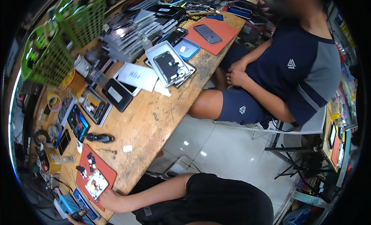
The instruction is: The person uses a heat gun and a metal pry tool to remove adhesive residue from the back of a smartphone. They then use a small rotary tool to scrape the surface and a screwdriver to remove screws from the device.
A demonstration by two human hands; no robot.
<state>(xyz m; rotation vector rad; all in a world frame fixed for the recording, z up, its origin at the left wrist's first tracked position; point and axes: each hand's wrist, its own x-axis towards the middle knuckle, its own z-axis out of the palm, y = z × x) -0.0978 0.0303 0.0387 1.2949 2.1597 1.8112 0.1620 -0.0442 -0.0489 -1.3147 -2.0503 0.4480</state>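
Note:
My right hand point(109, 200) is closed, with its fingers curled at the lower edge of an opened phone point(96, 184) with a bright white surface. What the fingertips hold is hidden. The phone lies on a red-orange mat point(103, 167), beside several small black and white parts point(91, 162). At the lower left edge a little of my left hand point(72, 219) shows, closed round a dark cylindrical tool point(79, 214). Blue boxed equipment point(68, 206) stands close by. Past the mat's far end lie a black-handled screwdriver point(99, 138) and a thin brass-coloured tool point(106, 151).
Another person point(278, 70) sits at the table point(166, 124), hands together, near a second mat point(227, 29) with a phone point(208, 34). Stacked phone parts point(127, 35), trays point(164, 64) and phones line the far side. Green baskets point(83, 23) hang above. A chair point(309, 122) stands right.

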